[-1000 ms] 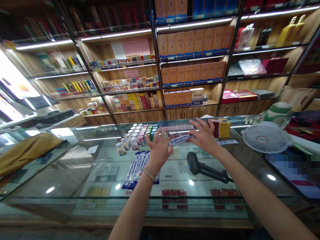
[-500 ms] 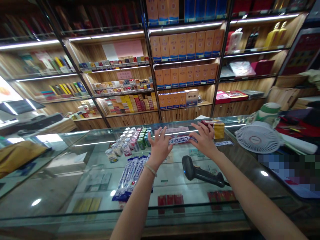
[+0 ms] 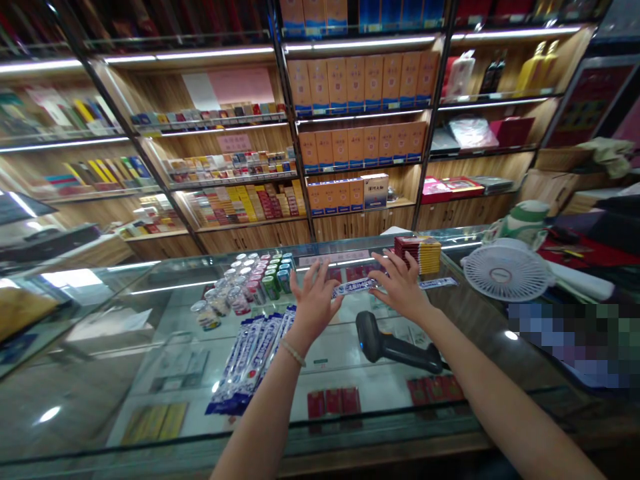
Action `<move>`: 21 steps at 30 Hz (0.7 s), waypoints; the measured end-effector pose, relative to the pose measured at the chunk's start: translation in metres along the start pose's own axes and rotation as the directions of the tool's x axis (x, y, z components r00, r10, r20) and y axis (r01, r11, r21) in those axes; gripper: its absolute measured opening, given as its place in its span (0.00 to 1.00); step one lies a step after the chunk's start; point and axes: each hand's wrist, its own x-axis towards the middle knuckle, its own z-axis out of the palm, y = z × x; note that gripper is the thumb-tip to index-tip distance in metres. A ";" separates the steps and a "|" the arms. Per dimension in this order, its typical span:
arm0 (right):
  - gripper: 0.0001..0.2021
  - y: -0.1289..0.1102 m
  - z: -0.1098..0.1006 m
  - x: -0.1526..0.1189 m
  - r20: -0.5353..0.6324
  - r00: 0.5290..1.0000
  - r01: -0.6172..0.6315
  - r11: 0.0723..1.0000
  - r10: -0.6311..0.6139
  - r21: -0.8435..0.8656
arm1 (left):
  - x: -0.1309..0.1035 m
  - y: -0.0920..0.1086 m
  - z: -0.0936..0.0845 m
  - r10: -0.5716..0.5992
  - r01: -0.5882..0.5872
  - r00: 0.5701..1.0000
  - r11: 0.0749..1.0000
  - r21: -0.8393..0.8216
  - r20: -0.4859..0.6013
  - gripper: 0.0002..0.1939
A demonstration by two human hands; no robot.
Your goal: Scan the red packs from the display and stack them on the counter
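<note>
A narrow blue-and-white packet (image 3: 356, 287) lies across the far part of the glass counter, between my two hands. My left hand (image 3: 315, 300) has its fingers spread, with the thumb by the packet's left end. At the right end is my right hand (image 3: 400, 283), fingers also apart and fingertips close to the wrapper. Another such packet (image 3: 439, 283) rests just right of my right hand. Several long blue-and-white packets (image 3: 253, 360) lie side by side left of my left forearm. A black handheld scanner (image 3: 395, 347) lies below my right hand.
Several small cans and jars (image 3: 245, 283) stand at the left. Red and yellow packs (image 3: 423, 255) are stacked behind my right hand. A white fan (image 3: 506, 270) and a green-and-white jug (image 3: 523, 220) sit at the right. Shelves of boxes (image 3: 365, 150) line the back wall.
The view has shifted, so most things appear slightly further left. Both hands remain around the same packet, with their fingers spread much as before.
</note>
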 end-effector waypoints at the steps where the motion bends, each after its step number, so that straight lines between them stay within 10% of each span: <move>1: 0.12 -0.001 0.000 0.000 -0.002 1.000 0.006 1.000 -0.006 -0.001 | -0.001 0.000 0.000 -0.002 0.002 1.000 1.000 -0.004 0.004 0.08; 21: 0.04 -0.011 -0.003 0.000 0.013 0.998 -0.058 0.995 0.057 0.080 | -0.006 0.002 -0.005 -0.020 0.020 1.000 1.000 0.005 -0.004 0.13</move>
